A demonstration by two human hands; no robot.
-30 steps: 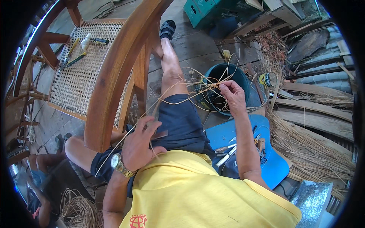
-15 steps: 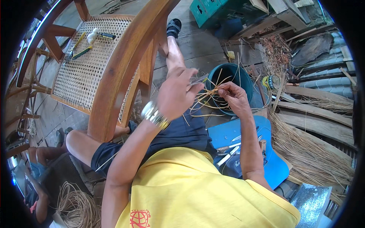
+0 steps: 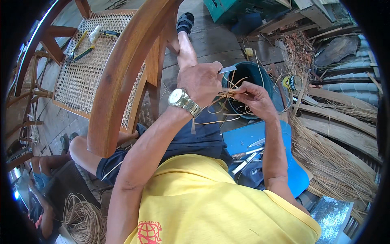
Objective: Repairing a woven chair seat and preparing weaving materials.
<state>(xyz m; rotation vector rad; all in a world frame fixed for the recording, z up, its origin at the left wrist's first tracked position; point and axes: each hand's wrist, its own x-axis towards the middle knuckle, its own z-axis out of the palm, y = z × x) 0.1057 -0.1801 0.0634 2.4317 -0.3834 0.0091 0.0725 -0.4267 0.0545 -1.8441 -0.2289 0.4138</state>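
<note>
My left hand (image 3: 201, 83), with a metal watch (image 3: 180, 99) at the wrist, is closed on a flat metal strip (image 3: 228, 69), perhaps a blade, jutting toward the right. Just right of it, my right hand (image 3: 254, 97) pinches a knotted bunch of pale cane strands (image 3: 227, 94), whose loose ends fan out above a dark green bucket (image 3: 256, 71). Part of the bunch is hidden behind my left hand. A wooden chair (image 3: 113, 93) with woven cane seat stands to the left, with several tools (image 3: 81, 49) lying on the seat.
A blue board (image 3: 292, 175) with several tools lies under my right arm. Cane bundles (image 3: 325, 158) and planks (image 3: 337, 126) line the right. A green crate (image 3: 225, 10), a small can (image 3: 292, 82), a cane coil (image 3: 81, 215) and another person's leg (image 3: 48, 162) are around me.
My left hand has risen from my lap to beside my right hand at the strands, with the metal strip now showing above its fingers. My right hand stays pinching the bunch.
</note>
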